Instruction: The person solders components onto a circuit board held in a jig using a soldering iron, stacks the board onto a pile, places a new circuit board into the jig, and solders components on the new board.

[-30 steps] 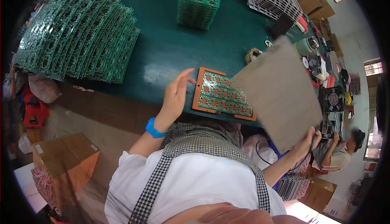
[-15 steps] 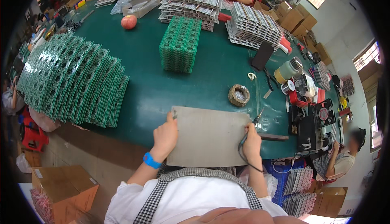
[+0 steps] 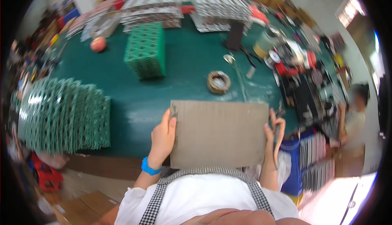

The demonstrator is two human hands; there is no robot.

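A flat, rectangular grey-brown board (image 3: pixel 219 134) lies in front of my body at the table's near edge. My left hand (image 3: pixel 163 137) grips its left side, thumb on top; a blue watch (image 3: pixel 150 166) is on that wrist. At the board's right edge, my right hand (image 3: pixel 272 132) holds on with the thumb against it and the fingers bent. A soldering iron (image 3: pixel 280 110), blurred, shows beside those fingers; how it sits in the hand is hard to make out. Beyond the board stands a brown ring-shaped holder (image 3: pixel 219 82) with shiny material inside.
A block of green circuit boards (image 3: pixel 145 51) stands mid-table, and a fanned row of green boards (image 3: pixel 65 117) at left. White strip stacks (image 3: pixel 151 6) line the back near another person's arms. A red apple (image 3: pixel 98 44), solder spool (image 3: pixel 272 57) and black box (image 3: pixel 305 100) are also there.
My view has turned, so the table's things sit further left. The board has tilted up and shifted right with both hands. My right hand's fingers are looser around the soldering iron.
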